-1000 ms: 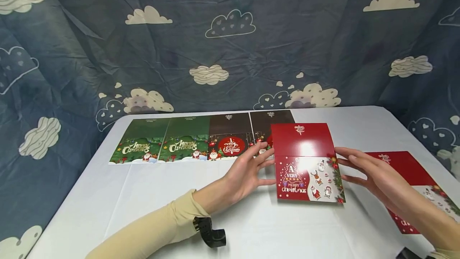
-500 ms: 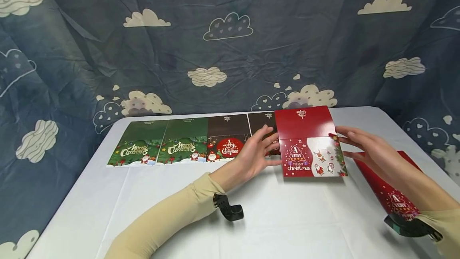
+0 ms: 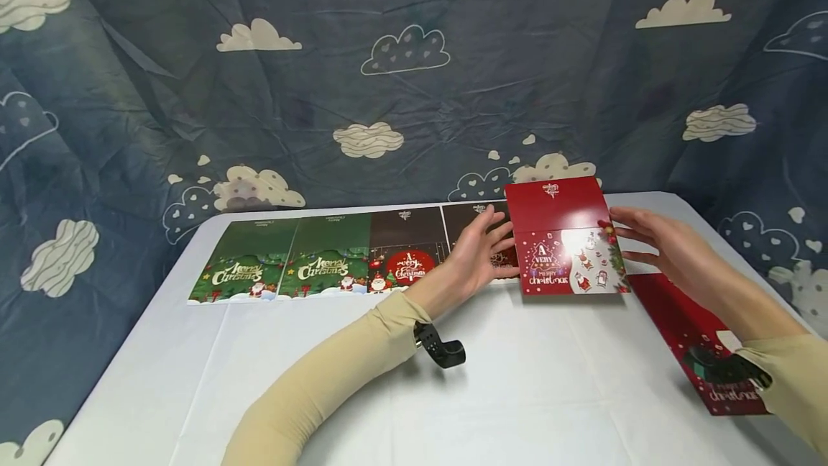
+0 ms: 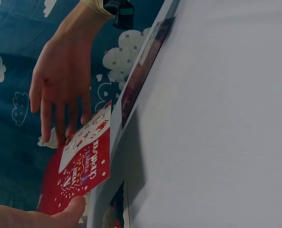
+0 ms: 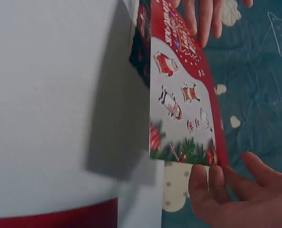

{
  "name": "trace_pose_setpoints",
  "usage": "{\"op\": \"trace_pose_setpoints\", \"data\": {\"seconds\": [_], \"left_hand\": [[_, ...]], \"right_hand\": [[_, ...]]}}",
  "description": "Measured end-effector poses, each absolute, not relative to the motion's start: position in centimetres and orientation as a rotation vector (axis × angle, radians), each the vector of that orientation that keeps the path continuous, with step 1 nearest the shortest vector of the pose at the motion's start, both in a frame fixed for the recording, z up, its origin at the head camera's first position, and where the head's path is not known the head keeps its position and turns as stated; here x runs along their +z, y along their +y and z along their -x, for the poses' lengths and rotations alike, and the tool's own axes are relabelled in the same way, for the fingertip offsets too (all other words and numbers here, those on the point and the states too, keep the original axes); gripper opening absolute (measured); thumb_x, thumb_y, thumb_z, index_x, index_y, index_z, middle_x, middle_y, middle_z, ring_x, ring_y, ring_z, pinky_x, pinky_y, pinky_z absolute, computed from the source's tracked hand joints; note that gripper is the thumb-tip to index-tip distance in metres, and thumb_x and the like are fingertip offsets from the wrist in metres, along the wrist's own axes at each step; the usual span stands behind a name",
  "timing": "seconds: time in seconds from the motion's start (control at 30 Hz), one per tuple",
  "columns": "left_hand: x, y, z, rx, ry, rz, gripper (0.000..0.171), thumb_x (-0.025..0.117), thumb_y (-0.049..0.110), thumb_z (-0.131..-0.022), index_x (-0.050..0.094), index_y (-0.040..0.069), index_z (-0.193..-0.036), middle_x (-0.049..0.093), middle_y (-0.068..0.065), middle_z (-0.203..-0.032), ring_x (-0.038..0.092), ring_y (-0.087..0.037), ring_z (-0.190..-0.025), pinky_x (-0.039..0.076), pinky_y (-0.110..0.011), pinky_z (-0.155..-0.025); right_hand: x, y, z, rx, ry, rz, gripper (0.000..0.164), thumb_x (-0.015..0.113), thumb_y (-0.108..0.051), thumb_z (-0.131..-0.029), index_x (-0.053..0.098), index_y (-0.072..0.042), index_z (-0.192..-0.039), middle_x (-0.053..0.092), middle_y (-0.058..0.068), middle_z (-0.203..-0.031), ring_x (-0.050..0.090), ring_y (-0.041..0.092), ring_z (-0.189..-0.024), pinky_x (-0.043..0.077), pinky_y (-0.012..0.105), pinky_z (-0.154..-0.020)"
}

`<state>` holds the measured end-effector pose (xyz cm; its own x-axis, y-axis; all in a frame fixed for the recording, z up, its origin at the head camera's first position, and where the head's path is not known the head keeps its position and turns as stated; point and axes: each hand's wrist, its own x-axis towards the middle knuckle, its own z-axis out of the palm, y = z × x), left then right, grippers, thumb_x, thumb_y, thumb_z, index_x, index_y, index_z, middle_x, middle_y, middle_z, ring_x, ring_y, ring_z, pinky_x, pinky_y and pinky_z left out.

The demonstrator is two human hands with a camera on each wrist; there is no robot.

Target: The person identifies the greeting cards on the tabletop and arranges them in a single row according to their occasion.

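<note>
In the head view, a red Christmas card (image 3: 566,261) with a white sticker-patterned panel hangs tilted above the far part of the table, between the two hands. The left hand (image 3: 477,257) touches its left edge with spread, mostly straight fingers. At the right edge are the extended fingers of the right hand (image 3: 663,236). Seen from the right wrist, the fingertips of the right hand (image 5: 245,190) meet the corner of the card (image 5: 183,95). The left thumb (image 4: 74,211) lies at the card's other edge in the left wrist view.
Two green cards (image 3: 236,257) (image 3: 326,257) and two dark cards (image 3: 407,250) (image 3: 479,232) lie in a row along the far table edge. Another red card (image 3: 686,329) lies below the right forearm. A cloud-patterned cloth (image 3: 414,106) hangs behind the white table (image 3: 517,380).
Both hands have carried the red card away from the person and slightly right, toward the far edge beside the dark cards. The cards in the row stay where they were.
</note>
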<state>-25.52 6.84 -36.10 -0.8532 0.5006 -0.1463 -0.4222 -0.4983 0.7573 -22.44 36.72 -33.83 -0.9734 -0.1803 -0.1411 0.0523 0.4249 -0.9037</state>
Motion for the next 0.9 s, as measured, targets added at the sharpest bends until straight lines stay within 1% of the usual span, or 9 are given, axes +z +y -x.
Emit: {"op": "trace_pose_setpoints", "data": {"seconds": [0.23,0.33,0.4,0.47,0.57,0.7,0.9], "left_hand": [[-36.3,9.1,26.6,2.362,1.197,-0.089,0.060,0.042,0.043,-0.104,0.030,0.011,-0.153,0.031,-0.010,-0.157,0.027,-0.033,-0.142,0.029,-0.068,-0.105],[-36.5,9.8,27.0,2.375,1.201,-0.077,0.059,0.042,0.041,-0.104,0.031,0.010,-0.152,0.031,-0.011,-0.157,0.027,-0.033,-0.142,0.029,-0.068,-0.105],[-36.6,10.3,27.3,2.375,1.203,-0.078,0.059,0.042,0.041,-0.104,0.031,0.010,-0.153,0.030,-0.011,-0.158,0.027,-0.033,-0.143,0.029,-0.068,-0.105],[-36.6,10.6,27.7,2.377,1.210,-0.077,0.059,0.042,0.041,-0.104,0.031,0.010,-0.153,0.029,-0.011,-0.158,0.025,-0.034,-0.143,0.030,-0.068,-0.104],[-36.9,11.2,28.3,2.375,1.215,-0.074,0.061,0.041,0.042,-0.104,0.029,0.010,-0.155,0.027,-0.012,-0.159,0.023,-0.035,-0.144,0.029,-0.069,-0.104],[-37.4,12.1,28.8,2.372,1.208,-0.069,0.063,0.039,0.043,-0.104,0.026,0.010,-0.156,0.023,-0.013,-0.160,0.021,-0.036,-0.144,0.027,-0.070,-0.105],[-38.0,12.9,29.4,2.381,1.206,-0.042,0.063,0.038,0.043,-0.104,0.026,0.008,-0.155,0.023,-0.015,-0.159,0.022,-0.037,-0.143,0.028,-0.070,-0.104]], "right_hand": [[-33.5,37.7,24.2,-1.545,2.452,0.058,0.072,0.028,-0.053,-0.105,0.013,-0.007,-0.158,0.016,0.022,-0.159,0.021,0.040,-0.140,0.046,0.023,-0.089],[-33.3,38.0,24.9,-1.535,2.457,0.055,0.072,0.028,-0.052,-0.105,0.013,-0.005,-0.157,0.016,0.022,-0.159,0.019,0.042,-0.141,0.042,0.041,-0.103],[-33.3,38.3,25.3,-1.528,2.474,0.060,0.072,0.029,-0.052,-0.105,0.014,-0.004,-0.157,0.017,0.022,-0.159,0.019,0.043,-0.141,0.036,0.052,-0.107],[-33.2,38.4,25.8,-1.522,2.490,0.053,0.074,0.030,-0.053,-0.104,0.014,-0.004,-0.157,0.017,0.021,-0.159,0.019,0.043,-0.142,0.031,0.058,-0.109],[-33.4,38.7,26.6,-1.506,2.503,0.041,0.075,0.030,-0.054,-0.104,0.014,-0.003,-0.157,0.017,0.022,-0.159,0.020,0.043,-0.142,0.031,0.057,-0.109],[-33.9,39.1,27.6,-1.471,2.494,0.044,0.076,0.028,-0.053,-0.104,0.011,0.000,-0.156,0.013,0.026,-0.159,0.015,0.047,-0.142,0.024,0.065,-0.110],[-34.2,39.7,28.9,-1.422,2.457,0.015,0.076,0.027,-0.053,-0.105,0.008,0.001,-0.156,0.009,0.028,-0.159,0.012,0.050,-0.142,0.020,0.068,-0.109]]}}
